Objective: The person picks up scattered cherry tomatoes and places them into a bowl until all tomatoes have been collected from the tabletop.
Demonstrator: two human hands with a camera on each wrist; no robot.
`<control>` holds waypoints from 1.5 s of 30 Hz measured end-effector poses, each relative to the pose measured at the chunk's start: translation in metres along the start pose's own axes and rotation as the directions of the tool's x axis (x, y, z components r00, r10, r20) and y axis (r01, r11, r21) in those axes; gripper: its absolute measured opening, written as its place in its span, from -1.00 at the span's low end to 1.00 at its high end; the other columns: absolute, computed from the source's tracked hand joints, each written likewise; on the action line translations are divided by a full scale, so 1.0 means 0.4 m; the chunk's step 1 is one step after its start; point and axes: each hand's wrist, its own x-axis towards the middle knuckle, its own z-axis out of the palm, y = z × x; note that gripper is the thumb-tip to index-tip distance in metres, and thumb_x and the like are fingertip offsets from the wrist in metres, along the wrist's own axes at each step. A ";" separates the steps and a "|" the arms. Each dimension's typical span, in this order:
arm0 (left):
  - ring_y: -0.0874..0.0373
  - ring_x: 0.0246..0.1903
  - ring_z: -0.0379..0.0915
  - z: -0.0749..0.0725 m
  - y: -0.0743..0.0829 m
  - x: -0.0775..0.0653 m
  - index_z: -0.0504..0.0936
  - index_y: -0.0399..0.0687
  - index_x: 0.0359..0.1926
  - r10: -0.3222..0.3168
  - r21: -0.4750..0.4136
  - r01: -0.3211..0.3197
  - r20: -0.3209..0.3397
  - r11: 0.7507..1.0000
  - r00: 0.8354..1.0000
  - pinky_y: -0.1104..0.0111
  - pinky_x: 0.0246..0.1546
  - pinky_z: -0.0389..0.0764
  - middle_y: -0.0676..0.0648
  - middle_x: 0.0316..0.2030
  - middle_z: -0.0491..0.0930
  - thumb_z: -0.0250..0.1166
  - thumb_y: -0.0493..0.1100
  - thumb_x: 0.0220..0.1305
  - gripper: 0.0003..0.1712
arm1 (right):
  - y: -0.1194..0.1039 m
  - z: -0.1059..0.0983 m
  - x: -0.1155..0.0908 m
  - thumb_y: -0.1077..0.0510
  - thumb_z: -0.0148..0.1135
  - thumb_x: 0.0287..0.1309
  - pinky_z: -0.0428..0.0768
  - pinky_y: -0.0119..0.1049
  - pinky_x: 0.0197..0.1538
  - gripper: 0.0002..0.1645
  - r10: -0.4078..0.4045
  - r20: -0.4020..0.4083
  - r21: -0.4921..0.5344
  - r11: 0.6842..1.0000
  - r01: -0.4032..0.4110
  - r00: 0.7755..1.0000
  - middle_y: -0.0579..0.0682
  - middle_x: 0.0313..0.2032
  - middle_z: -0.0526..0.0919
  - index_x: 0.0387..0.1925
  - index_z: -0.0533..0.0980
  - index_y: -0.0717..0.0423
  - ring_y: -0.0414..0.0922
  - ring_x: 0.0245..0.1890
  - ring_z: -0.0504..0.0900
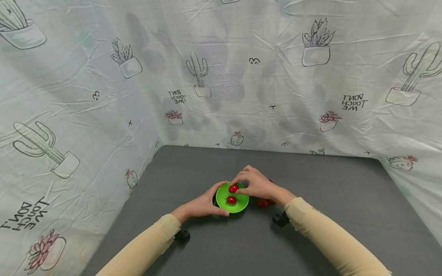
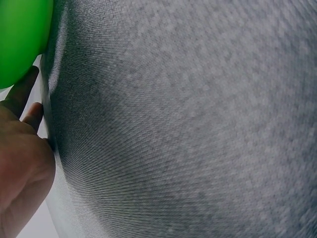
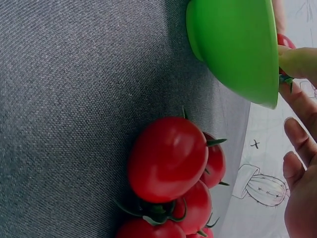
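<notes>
A green bowl (image 1: 242, 204) stands on the dark grey table. My left hand (image 1: 203, 204) holds its left side, thumb at the near rim and fingers at the far rim. Over the inside of the bowl, my right hand (image 1: 255, 184) pinches a small red tomato (image 1: 233, 189) between thumb and fingers. A second red tomato (image 1: 231, 200) lies in the bowl. In the right wrist view the pinched tomato (image 3: 286, 41) shows partly above the rim, with a bit of green stem. The left wrist view catches only the bowl's outer wall (image 2: 22, 42) and part of the left hand.
Several red tomatoes (image 3: 168, 158) with green stems lie in a cluster on the table, right of the bowl and partly hidden under my right wrist in the head view. A pale curtain (image 1: 221, 76) with cactus drawings hangs behind and beside the grey table (image 1: 310, 184).
</notes>
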 end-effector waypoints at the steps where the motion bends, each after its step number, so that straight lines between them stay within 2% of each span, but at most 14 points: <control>1: 0.05 0.52 -0.05 0.000 0.000 0.000 -0.10 0.45 0.61 0.001 0.001 -0.001 0.001 1.000 1.000 -0.11 0.40 0.16 0.02 0.57 -0.05 0.52 0.21 0.18 0.19 | -0.001 0.000 -0.001 0.04 0.46 0.27 0.41 -0.12 -0.02 -0.70 -0.003 0.001 -0.004 1.000 0.003 1.000 -0.40 -0.05 0.67 0.03 0.73 -0.29 -0.20 -0.07 0.36; 5: 0.05 0.52 -0.06 -0.001 0.000 0.001 -0.09 0.47 0.61 0.005 -0.002 -0.005 0.005 1.000 1.000 -0.10 0.40 0.15 0.02 0.57 -0.06 0.51 0.22 0.18 0.19 | -0.004 -0.001 -0.004 0.04 0.47 0.26 0.42 -0.11 -0.01 -0.68 -0.012 0.000 -0.015 1.000 0.012 1.000 -0.36 -0.02 0.67 0.04 0.73 -0.27 -0.19 -0.05 0.36; 12: 0.05 0.52 -0.04 -0.001 -0.005 0.002 -0.09 0.49 0.60 0.012 -0.008 -0.012 0.010 1.000 1.000 -0.11 0.40 0.16 0.03 0.57 -0.05 0.51 0.21 0.19 0.17 | -0.003 -0.006 -0.012 0.05 0.48 0.23 0.44 -0.06 0.04 -0.65 -0.029 -0.020 -0.015 0.999 0.029 0.999 -0.24 0.03 0.67 0.06 0.73 -0.13 -0.16 0.00 0.38; 18: 0.07 0.52 -0.05 -0.002 -0.008 0.003 -0.09 0.48 0.61 0.012 -0.002 -0.012 0.008 1.000 1.000 -0.10 0.40 0.15 0.05 0.57 -0.04 0.51 0.18 0.21 0.16 | -0.003 -0.015 -0.019 0.06 0.48 0.23 0.46 -0.04 0.05 -0.65 -0.043 -0.036 -0.009 0.999 0.043 0.998 -0.25 0.03 0.67 0.06 0.73 -0.13 -0.16 0.00 0.38; 23: 0.07 0.51 -0.04 -0.002 -0.010 0.006 -0.09 0.40 0.62 0.020 -0.010 -0.020 0.006 1.000 1.000 -0.10 0.40 0.14 0.04 0.55 -0.01 0.52 0.17 0.20 0.19 | -0.006 -0.032 -0.032 0.04 0.47 0.25 0.45 0.00 0.09 -0.64 -0.015 -0.034 0.020 1.000 0.015 0.999 -0.29 0.04 0.66 0.09 0.72 -0.15 -0.15 0.04 0.39; 32: 0.09 0.47 0.06 0.002 -0.013 0.012 -0.08 0.20 0.64 0.046 -0.006 -0.046 -0.009 0.999 0.999 -0.04 0.39 0.16 0.02 0.52 0.09 0.55 0.13 0.16 0.25 | 0.010 -0.082 -0.098 0.00 0.44 0.29 0.47 0.17 0.12 -0.62 0.057 -0.093 0.074 0.996 -0.050 0.994 -0.29 0.04 0.64 0.13 0.68 -0.28 -0.13 0.11 0.39; 37: 0.11 0.48 0.02 0.000 -0.006 0.009 -0.06 0.20 0.64 0.061 0.006 -0.060 -0.015 0.998 0.998 -0.02 0.41 0.13 0.03 0.53 0.07 0.57 0.14 0.13 0.26 | 0.025 -0.110 -0.147 0.00 0.44 0.28 0.46 0.21 0.12 -0.62 0.120 -0.133 0.102 0.989 -0.107 0.984 -0.33 0.02 0.63 0.11 0.67 -0.37 -0.14 0.13 0.37; 45: 0.09 0.51 -0.04 -0.001 -0.007 0.005 -0.06 0.29 0.63 0.059 0.006 -0.059 -0.013 0.998 0.998 -0.04 0.42 0.11 0.02 0.55 0.03 0.56 0.15 0.14 0.24 | 0.038 -0.142 -0.214 0.02 0.45 0.28 0.42 0.25 0.13 -0.58 0.167 -0.170 0.116 0.982 -0.149 0.971 -0.29 0.04 0.62 0.16 0.65 -0.31 -0.10 0.18 0.36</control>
